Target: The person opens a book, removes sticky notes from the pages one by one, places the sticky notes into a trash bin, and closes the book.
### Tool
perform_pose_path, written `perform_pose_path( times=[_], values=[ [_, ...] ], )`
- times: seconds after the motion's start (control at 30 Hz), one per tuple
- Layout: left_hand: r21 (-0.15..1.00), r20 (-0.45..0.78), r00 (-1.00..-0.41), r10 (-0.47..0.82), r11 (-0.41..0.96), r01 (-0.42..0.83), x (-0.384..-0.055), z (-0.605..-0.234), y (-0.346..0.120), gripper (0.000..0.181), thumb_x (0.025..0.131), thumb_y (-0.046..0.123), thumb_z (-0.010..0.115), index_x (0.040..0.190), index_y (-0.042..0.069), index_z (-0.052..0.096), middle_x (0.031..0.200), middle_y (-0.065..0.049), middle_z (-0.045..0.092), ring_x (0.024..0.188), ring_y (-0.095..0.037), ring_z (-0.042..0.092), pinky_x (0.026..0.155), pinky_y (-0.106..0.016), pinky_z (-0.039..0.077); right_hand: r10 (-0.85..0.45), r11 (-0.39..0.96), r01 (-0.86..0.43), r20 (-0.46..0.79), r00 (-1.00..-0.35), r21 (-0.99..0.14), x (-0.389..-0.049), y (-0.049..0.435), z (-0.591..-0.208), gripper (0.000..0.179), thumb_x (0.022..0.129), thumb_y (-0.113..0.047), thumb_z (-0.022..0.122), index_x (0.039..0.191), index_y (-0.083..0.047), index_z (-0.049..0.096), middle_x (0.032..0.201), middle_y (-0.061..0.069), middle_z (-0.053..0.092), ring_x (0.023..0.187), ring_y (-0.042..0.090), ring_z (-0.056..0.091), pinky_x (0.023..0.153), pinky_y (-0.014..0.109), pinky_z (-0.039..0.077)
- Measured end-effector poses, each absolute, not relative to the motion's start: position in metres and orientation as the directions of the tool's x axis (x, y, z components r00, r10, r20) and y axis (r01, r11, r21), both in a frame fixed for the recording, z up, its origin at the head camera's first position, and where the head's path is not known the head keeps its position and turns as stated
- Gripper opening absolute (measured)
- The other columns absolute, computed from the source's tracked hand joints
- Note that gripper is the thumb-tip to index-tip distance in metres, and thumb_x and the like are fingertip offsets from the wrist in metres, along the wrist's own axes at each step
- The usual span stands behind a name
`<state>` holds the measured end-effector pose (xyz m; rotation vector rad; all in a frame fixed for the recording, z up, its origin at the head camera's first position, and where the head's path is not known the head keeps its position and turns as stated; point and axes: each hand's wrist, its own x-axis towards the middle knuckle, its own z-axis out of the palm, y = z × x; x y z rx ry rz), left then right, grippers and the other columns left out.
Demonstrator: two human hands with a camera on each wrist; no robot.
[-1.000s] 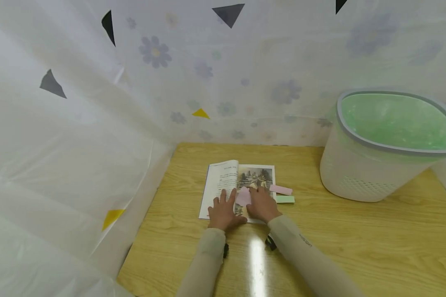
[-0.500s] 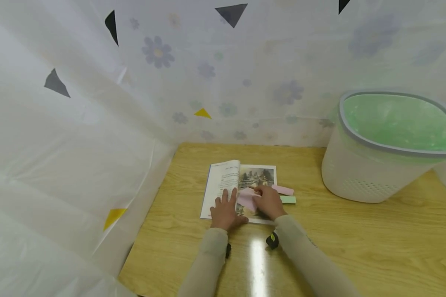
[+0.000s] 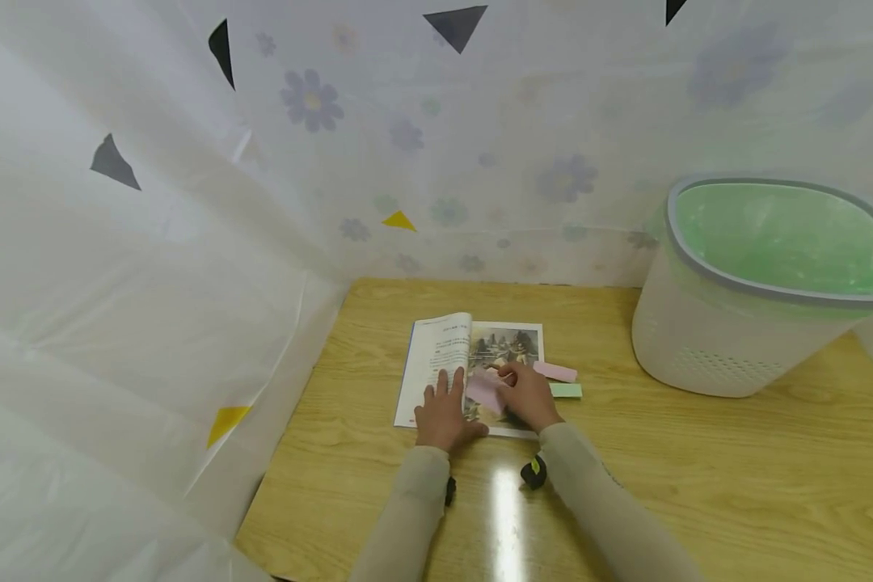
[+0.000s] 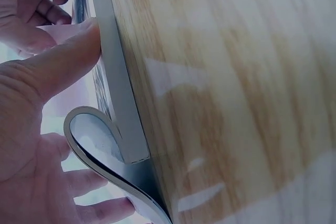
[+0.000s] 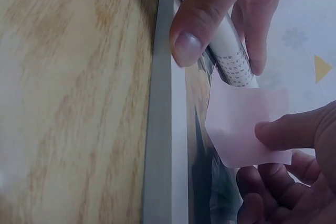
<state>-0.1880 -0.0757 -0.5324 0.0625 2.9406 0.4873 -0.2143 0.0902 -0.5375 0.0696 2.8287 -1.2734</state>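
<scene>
An open book [image 3: 425, 352] lies on the wooden table, text on its left page and a picture on its right page. My left hand [image 3: 440, 419] rests on it with spread fingers. The fingers lie across the curved left page, and the thumb [image 4: 71, 59] presses near the book's lower edge. Over the right page, my right hand [image 3: 529, 398] pinches a pink sticky note [image 5: 239, 121] between thumb and fingers. The note looks slightly bent and raised in the right wrist view; whether its far edge touches the page I cannot tell.
A pink strip-shaped pad [image 3: 556, 372] and a green one [image 3: 567, 391] lie at the book's right edge. A large white basket [image 3: 713, 339] with a grey rim and green inside stands at the right. White flowered sheeting [image 3: 553, 121] hangs behind and to the left.
My right hand has drawn back slightly to the right and now grips the pink note's edge, which earlier lay flatter under its fingers. The left hand stays on the book.
</scene>
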Motion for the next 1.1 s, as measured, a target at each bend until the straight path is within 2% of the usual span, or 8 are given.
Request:
perform_pose_path(
  times=[0.3,0.53,0.73,0.97,1.1],
  values=[
    [0.355,-0.162,-0.986,0.049,0.935,-0.012,-0.188,-0.535,-0.074,0.114,0.066,0.054,0.088,0.158,0.025,0.027,0.165,-0.012,0.027,0.144,-0.043,0.036,0.098,-0.068,0.043,0.024,0.646,0.009,0.009,-1.000,-0.763,-0.209,0.092,-0.539,0.019,0.088,-0.020,0.068,0.099,-0.006,0.074,0.096,0.013,0.073,0.084,0.024,0.064,0.075,0.039,0.051],
    [0.345,-0.184,-0.983,0.018,0.937,-0.047,-0.187,-0.534,-0.073,0.120,0.064,0.057,0.088,0.157,0.014,0.026,0.165,-0.008,0.027,0.145,-0.038,0.036,0.099,-0.065,0.043,0.030,0.621,0.003,0.020,-0.999,-0.783,-0.203,0.094,-0.538,0.018,0.091,-0.019,0.067,0.102,-0.007,0.074,0.099,0.013,0.072,0.087,0.026,0.065,0.077,0.044,0.052],
    [0.329,-0.201,-0.979,0.027,0.944,-0.041,-0.189,-0.535,-0.071,0.119,0.066,0.059,0.086,0.158,0.015,0.024,0.166,-0.007,0.025,0.146,-0.037,0.035,0.100,-0.064,0.042,0.055,0.610,0.002,0.040,-0.998,-0.792,-0.205,0.098,-0.535,0.017,0.093,-0.021,0.067,0.100,-0.009,0.076,0.095,0.011,0.075,0.082,0.023,0.067,0.071,0.038,0.053],
    [0.308,-0.198,-0.980,0.020,0.950,-0.043,-0.193,-0.535,-0.072,0.122,0.063,0.062,0.086,0.158,0.016,0.024,0.166,-0.006,0.025,0.145,-0.036,0.037,0.099,-0.062,0.044,0.175,0.560,0.023,0.091,-0.980,-0.828,-0.210,0.115,-0.516,0.022,0.095,-0.023,0.064,0.103,-0.004,0.073,0.096,0.018,0.073,0.084,0.026,0.067,0.066,0.029,0.051],
    [0.307,-0.192,-0.981,0.010,0.950,-0.050,-0.192,-0.535,-0.075,0.121,0.063,0.061,0.087,0.158,0.017,0.026,0.165,-0.005,0.027,0.144,-0.035,0.038,0.098,-0.062,0.044,0.210,0.488,0.015,0.101,-0.972,-0.873,-0.209,0.132,-0.495,0.025,0.097,-0.024,0.063,0.105,-0.003,0.072,0.097,0.019,0.072,0.078,0.016,0.062,0.061,0.023,0.052]
  ],
)
